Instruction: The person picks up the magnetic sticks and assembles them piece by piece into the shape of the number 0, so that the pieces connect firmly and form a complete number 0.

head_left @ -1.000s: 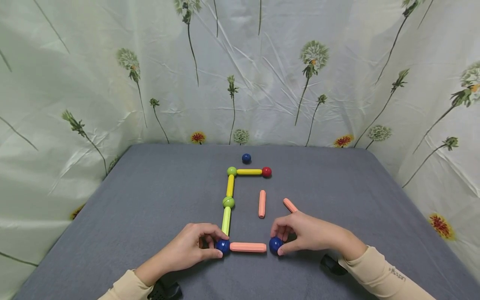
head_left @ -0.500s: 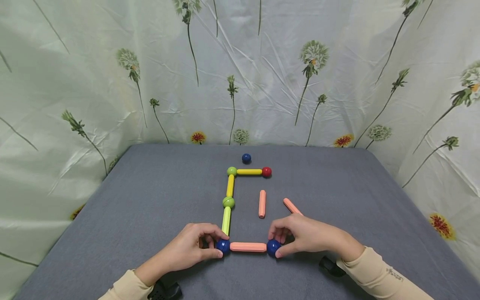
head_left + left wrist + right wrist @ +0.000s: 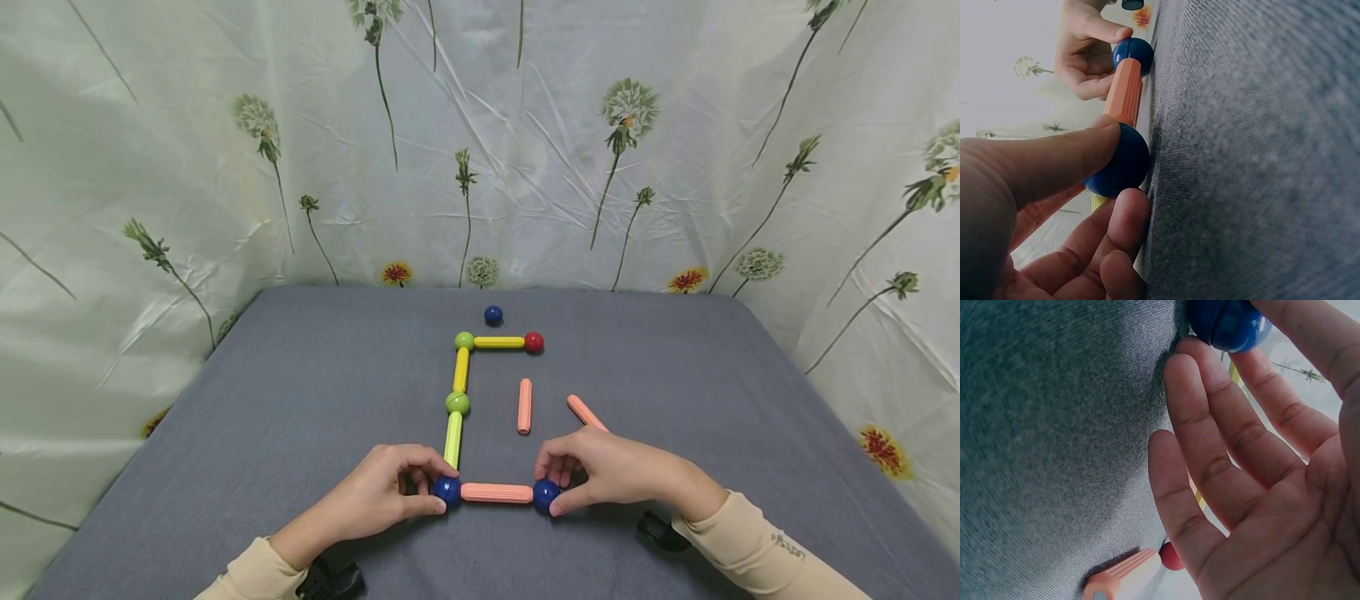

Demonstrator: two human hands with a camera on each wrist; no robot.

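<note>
My left hand [image 3: 390, 492] pinches a blue ball [image 3: 1124, 164] between thumb and fingers at the near left corner of a figure of rods and balls. From that ball a salmon rod [image 3: 497, 493] runs right to a second blue ball [image 3: 545, 497], which my right hand [image 3: 611, 473] pinches. The rod's end meets this ball. A pale green rod [image 3: 453, 440] leads away from the left ball to a green ball [image 3: 457, 403]. Beyond it come a yellow rod [image 3: 461, 370], another green ball [image 3: 465, 341], a second yellow rod [image 3: 499, 342] and a red ball [image 3: 534, 342].
Inside the figure lies a loose salmon rod [image 3: 524, 407]. Another salmon rod [image 3: 587, 412] lies partly behind my right hand. A loose blue ball [image 3: 492, 315] sits near the far edge of the grey cloth [image 3: 337, 367]. A flowered curtain [image 3: 525, 150] hangs behind.
My right hand has moved slightly left, bringing its blue ball from a small gap up against the salmon rod's end. My left hand has stayed in place on its ball.
</note>
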